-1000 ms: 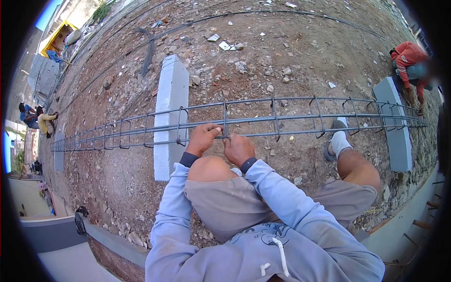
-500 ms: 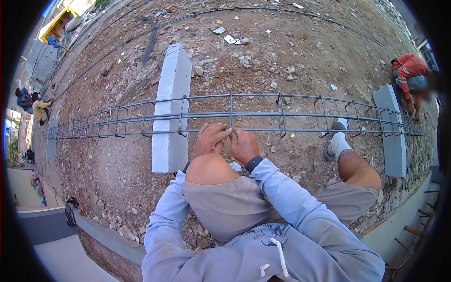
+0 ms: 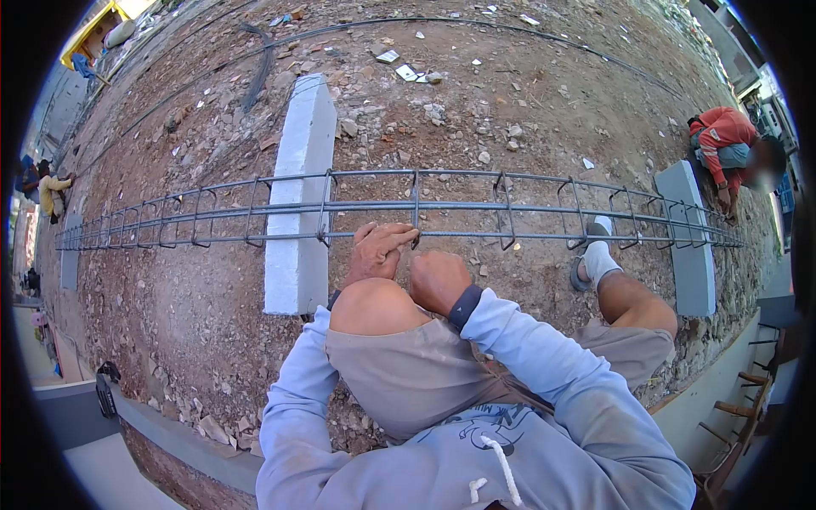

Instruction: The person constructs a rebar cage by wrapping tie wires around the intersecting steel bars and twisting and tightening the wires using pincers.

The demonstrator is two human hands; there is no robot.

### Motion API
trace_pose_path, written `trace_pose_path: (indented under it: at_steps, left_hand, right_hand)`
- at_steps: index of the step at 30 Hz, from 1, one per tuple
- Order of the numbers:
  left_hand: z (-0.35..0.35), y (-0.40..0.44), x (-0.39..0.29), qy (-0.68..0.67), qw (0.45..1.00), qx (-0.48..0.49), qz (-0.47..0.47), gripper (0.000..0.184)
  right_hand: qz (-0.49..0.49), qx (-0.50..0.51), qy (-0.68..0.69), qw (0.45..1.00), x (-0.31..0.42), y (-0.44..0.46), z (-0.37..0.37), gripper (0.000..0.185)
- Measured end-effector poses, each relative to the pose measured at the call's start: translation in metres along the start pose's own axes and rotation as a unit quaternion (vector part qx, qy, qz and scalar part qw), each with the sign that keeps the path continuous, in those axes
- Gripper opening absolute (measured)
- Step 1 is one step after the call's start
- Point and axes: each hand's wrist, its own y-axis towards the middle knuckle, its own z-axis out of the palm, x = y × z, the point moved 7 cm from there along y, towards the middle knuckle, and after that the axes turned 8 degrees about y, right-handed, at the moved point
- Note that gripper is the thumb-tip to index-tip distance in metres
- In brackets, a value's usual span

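A long rebar cage of steel bars and bent stirrups runs across the view. At its near bar, my left hand is closed on the rebar, its fingertips beside a stirrup's bent corner. Just below that corner and apart from the bar is my right hand, curled into a fist. Whatever it may hold is hidden in the fingers. The cage rests on a white block to the left and a grey-white block to the right.
Rubble and stones cover the ground. A person in a red top crouches at the cage's right end; a person in yellow is at its far left. Loose rods lie beyond. A wooden chair stands lower right.
My right hand has drawn down and away from the stirrup corner, closing into a fist. My left hand stays at the near bar. The whole view has shifted slightly.
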Motion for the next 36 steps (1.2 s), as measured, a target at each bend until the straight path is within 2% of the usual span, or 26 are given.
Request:
trace_pose_path:
  at_steps: [2, 4, 8, 11, 15, 18, 22, 24, 25, 27, 28, 31, 32, 33, 34, 36]
  left_hand:
    - [0.000, 0.001, 0.001, -0.005, 1.000, 0.007, -0.011, 0.033]
    - [-0.001, 0.000, 0.002, -0.013, 0.999, -0.029, 0.005, 0.035]
    - [0.007, -0.002, 0.014, -0.017, 0.998, -0.063, -0.002, 0.031]
    - [0.001, 0.004, 0.003, -0.025, 0.998, -0.061, 0.007, 0.032]
    - [0.002, 0.003, 0.000, -0.018, 0.996, -0.075, 0.039, 0.033]
    - [-0.002, 0.003, -0.002, -0.013, 0.997, -0.060, 0.040, 0.029]
    - [-0.002, 0.001, -0.004, 0.003, 0.998, -0.052, 0.033, 0.031]
    - [-0.004, 0.004, -0.008, 0.003, 0.998, -0.056, 0.030, 0.033]
    - [-0.005, 0.005, -0.010, 0.002, 0.998, -0.052, 0.030, 0.033]
    - [-0.007, 0.007, -0.014, 0.003, 0.999, -0.045, 0.025, 0.034]
    - [-0.009, 0.009, -0.016, 0.006, 0.999, -0.046, 0.025, 0.034]
    - [-0.011, 0.006, -0.019, 0.015, 0.999, -0.043, 0.024, 0.035]
    - [-0.011, 0.007, -0.019, 0.014, 0.999, -0.043, 0.029, 0.034]
    - [-0.012, 0.008, -0.019, 0.013, 0.998, -0.042, 0.035, 0.034]
    - [-0.012, 0.009, -0.020, 0.014, 0.999, -0.038, 0.036, 0.034]
    - [-0.012, 0.010, -0.021, 0.018, 0.999, -0.035, 0.033, 0.033]
  right_hand:
    - [-0.053, 0.041, -0.057, 0.996, 0.008, 0.012, -0.006, 0.012]
    - [-0.114, 0.054, -0.097, 0.987, 0.012, 0.024, -0.007, 0.011]
    - [-0.145, -0.006, -0.095, 0.985, 0.003, 0.044, -0.027, 0.013]
    - [-0.006, -0.035, -0.092, 0.995, -0.023, 0.048, -0.049, 0.016]
    - [0.061, -0.037, -0.071, 0.995, -0.045, 0.040, -0.032, 0.019]
    - [0.066, 0.021, -0.045, 0.997, -0.044, 0.028, -0.018, 0.020]
    - [0.035, 0.053, 0.133, 0.989, -0.063, 0.023, 0.025, 0.024]
    - [0.012, 0.097, 0.267, 0.959, -0.070, 0.023, 0.031, 0.028]
    - [0.070, 0.150, 0.371, 0.914, -0.080, 0.017, 0.038, 0.030]
    - [0.176, 0.248, 0.559, 0.771, -0.096, -0.005, 0.048, 0.035]
    - [0.200, 0.278, 0.608, 0.716, -0.111, -0.013, 0.057, 0.041]
    - [0.317, 0.284, 0.509, 0.748, -0.179, -0.039, 0.100, 0.037]
    - [0.193, 0.301, 0.336, 0.871, -0.189, -0.040, 0.106, 0.035]
    - [0.057, 0.297, 0.143, 0.942, -0.190, -0.049, 0.115, 0.034]
    - [-0.083, 0.276, -0.060, 0.956, -0.182, -0.060, 0.125, 0.034]
    - [-0.253, 0.205, -0.080, 0.942, -0.153, -0.074, 0.134, 0.032]
